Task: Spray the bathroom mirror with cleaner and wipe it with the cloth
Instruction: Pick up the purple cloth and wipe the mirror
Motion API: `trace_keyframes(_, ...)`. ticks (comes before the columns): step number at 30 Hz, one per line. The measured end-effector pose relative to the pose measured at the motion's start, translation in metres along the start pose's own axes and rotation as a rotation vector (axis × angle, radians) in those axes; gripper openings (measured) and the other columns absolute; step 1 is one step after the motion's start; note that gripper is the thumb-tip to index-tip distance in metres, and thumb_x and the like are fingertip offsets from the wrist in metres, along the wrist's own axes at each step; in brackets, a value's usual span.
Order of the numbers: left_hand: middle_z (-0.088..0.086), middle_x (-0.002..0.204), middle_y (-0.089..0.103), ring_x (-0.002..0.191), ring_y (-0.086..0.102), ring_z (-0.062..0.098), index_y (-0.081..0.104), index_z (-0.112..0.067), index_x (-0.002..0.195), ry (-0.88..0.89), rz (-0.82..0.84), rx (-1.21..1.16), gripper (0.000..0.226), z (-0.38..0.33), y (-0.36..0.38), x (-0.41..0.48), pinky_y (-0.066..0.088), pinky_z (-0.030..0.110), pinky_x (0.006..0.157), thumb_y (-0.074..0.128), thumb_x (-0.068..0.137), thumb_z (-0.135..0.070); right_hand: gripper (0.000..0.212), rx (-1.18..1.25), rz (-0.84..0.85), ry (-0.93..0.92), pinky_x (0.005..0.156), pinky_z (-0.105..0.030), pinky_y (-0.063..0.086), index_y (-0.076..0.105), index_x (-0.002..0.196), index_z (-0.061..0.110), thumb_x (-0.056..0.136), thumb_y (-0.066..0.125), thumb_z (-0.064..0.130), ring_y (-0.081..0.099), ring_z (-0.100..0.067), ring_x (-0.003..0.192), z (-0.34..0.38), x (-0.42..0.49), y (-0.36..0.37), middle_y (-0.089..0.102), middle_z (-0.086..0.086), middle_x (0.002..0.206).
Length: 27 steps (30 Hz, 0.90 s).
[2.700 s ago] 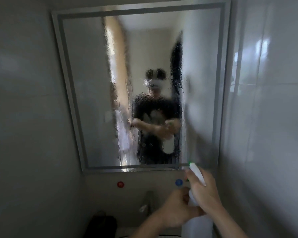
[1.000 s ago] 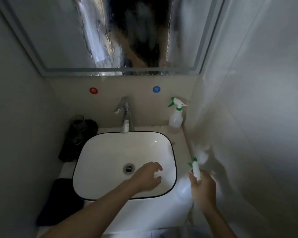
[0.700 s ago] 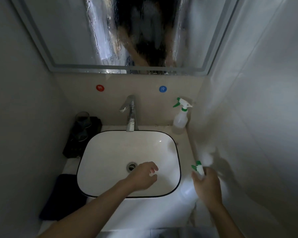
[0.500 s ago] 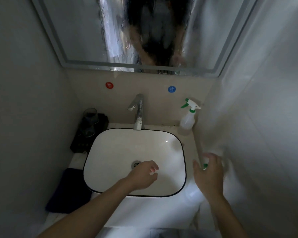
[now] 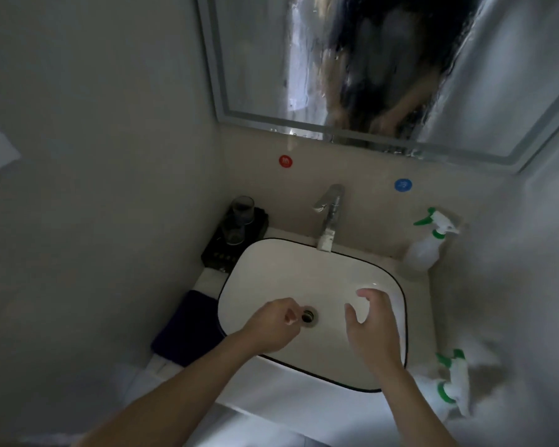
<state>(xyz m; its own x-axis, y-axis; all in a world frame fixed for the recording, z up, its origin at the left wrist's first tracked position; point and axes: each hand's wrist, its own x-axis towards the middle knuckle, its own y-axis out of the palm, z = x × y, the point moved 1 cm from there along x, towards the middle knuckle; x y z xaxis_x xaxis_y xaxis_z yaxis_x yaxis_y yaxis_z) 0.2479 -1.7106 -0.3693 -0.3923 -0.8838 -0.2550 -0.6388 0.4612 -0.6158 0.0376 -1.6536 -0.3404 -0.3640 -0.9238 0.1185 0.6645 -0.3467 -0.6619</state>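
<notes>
Both hands hover over the white sink [image 5: 271, 269], holding nothing: the left hand [image 5: 273, 327] loosely curled above the drain, the right hand [image 5: 373, 330] spread with fingers apart. One spray bottle [image 5: 450, 387] lies at the counter's front right corner. The dark cloth [image 5: 188, 327] lies on the counter's left edge. The mirror [image 5: 384, 66] above is streaked wet
</notes>
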Motion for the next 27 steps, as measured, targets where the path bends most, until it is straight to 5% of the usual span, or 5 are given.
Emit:
trace_keyframes(7, -0.003, 0.111, 0.064, 0.102, 0.061, 0.013, 0.065, -0.020, 0.117, -0.128, -0.133, -0.049, 0.021, 0.042, -0.039, -0.038, 0.050, 0.022, 0.088, 0.063, 0.096, -0.025, 0.030, 0.020, 0.184, -0.138, 0.077, -0.023, 0.046, 0.064, 0.119, 0.001, 0.091, 0.072, 0.006, 0.059, -0.007, 0.080, 0.043, -0.003, 0.056, 0.062, -0.014, 0.118)
trace_keyframes(10, -0.003, 0.113, 0.062, 0.105, 0.060, 0.013, 0.064, -0.019, 0.119, -0.197, -0.197, -0.076, 0.023, 0.061, -0.056, -0.062, 0.050, 0.023, 0.091, 0.062, 0.097, -0.024, 0.029, 0.015, 0.284, -0.161, 0.085, -0.040, 0.054, 0.063, 0.121, 0.008, 0.093, 0.071, 0.015, 0.065, -0.024, 0.096, 0.065, -0.007, 0.089, 0.060, -0.007, 0.121)
trace_keyframes(17, 0.006, 0.122, 0.068, 0.108, 0.064, 0.020, 0.067, -0.011, 0.122, -0.368, -0.353, -0.064, 0.029, 0.111, -0.083, -0.126, 0.051, 0.028, 0.093, 0.064, 0.094, -0.017, 0.027, 0.054, 0.509, -0.309, 0.084, -0.021, 0.040, 0.060, 0.121, 0.013, 0.096, 0.067, 0.022, 0.057, -0.015, 0.107, 0.116, -0.035, 0.161, 0.056, 0.002, 0.119)
trace_keyframes(23, 0.009, 0.129, 0.064, 0.109, 0.062, 0.021, 0.064, -0.011, 0.128, -0.513, -0.423, -0.082, 0.037, 0.151, -0.081, -0.171, 0.034, 0.009, 0.079, 0.065, 0.092, -0.015, 0.024, 0.047, 0.695, -0.388, 0.090, -0.028, 0.048, 0.064, 0.120, 0.009, 0.096, 0.065, 0.014, 0.061, -0.023, 0.108, 0.140, -0.063, 0.214, 0.059, -0.007, 0.121)
trace_keyframes(27, 0.008, 0.144, 0.053, 0.125, 0.056, 0.024, 0.056, -0.014, 0.138, -0.572, -0.408, -0.079, 0.047, 0.170, -0.075, -0.178, 0.033, 0.012, 0.091, 0.066, 0.093, -0.018, 0.019, -0.030, 0.802, -0.406, 0.081, -0.028, 0.045, 0.067, 0.114, 0.009, 0.096, 0.063, 0.013, 0.062, -0.025, 0.104, 0.138, -0.079, 0.245, 0.059, -0.008, 0.119)
